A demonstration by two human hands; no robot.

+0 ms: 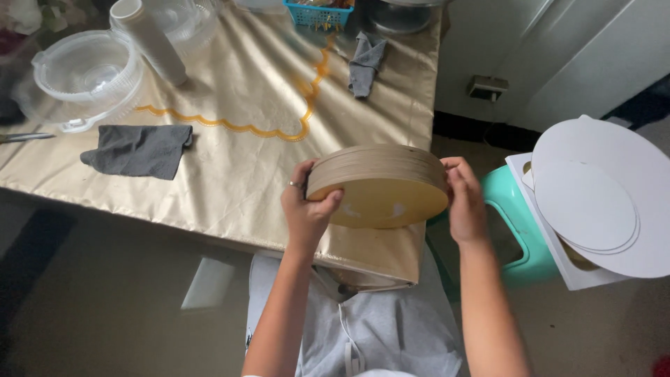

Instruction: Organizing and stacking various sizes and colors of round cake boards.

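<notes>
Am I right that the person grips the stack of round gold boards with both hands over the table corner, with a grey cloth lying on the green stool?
Not quite. The head view shows both hands, left and right, gripping the stack of round gold boards over the table corner, but the grey cloth lies on the table, not on the green stool.

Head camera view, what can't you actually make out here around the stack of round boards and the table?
- Stack of round boards, head view: its far side is turned away; the left hand and right hand cover the two ends.
- Blue basket: cut off by the top edge, contents blurred.
- Box on the green stool: white round boards hide what is inside.
- Metal tool: cut off by the left edge.
</notes>
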